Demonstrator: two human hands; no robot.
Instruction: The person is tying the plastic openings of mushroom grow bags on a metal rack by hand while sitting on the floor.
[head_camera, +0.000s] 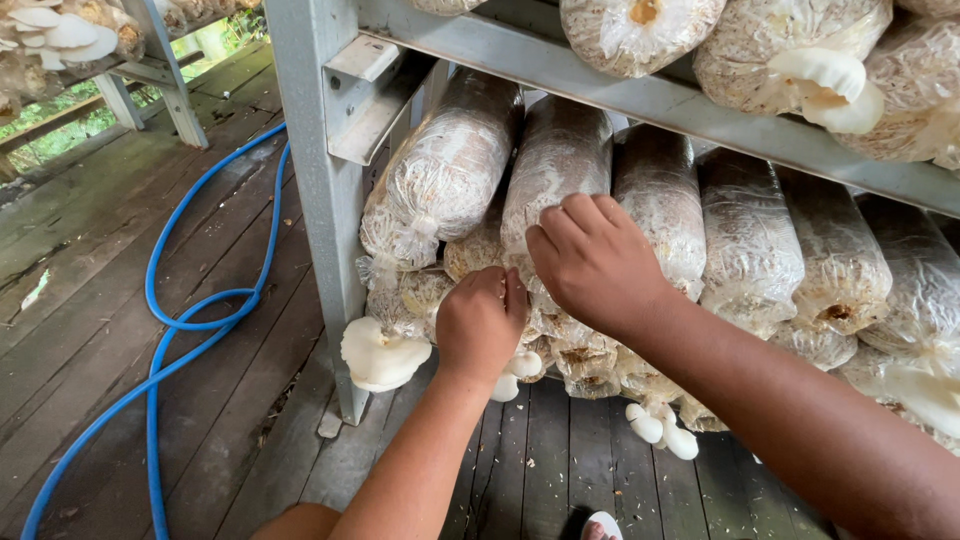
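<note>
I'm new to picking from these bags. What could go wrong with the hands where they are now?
The left hand is closed at a bag mouth, so a hard tug might tear the thin plastic bag that the right hand steadies. The white mushrooms close beside it could get knocked and bruised.

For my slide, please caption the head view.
Two hands reach between plastic mushroom bags on a metal rack.

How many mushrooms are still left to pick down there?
Nothing picked shows anywhere in view, so what is done can't be told. Right now the left hand is closed at the mouth of a bag, and the right hand presses on that bag. Left to pick: a big white mushroom, small ones lower down, and one on the upper shelf.
</note>
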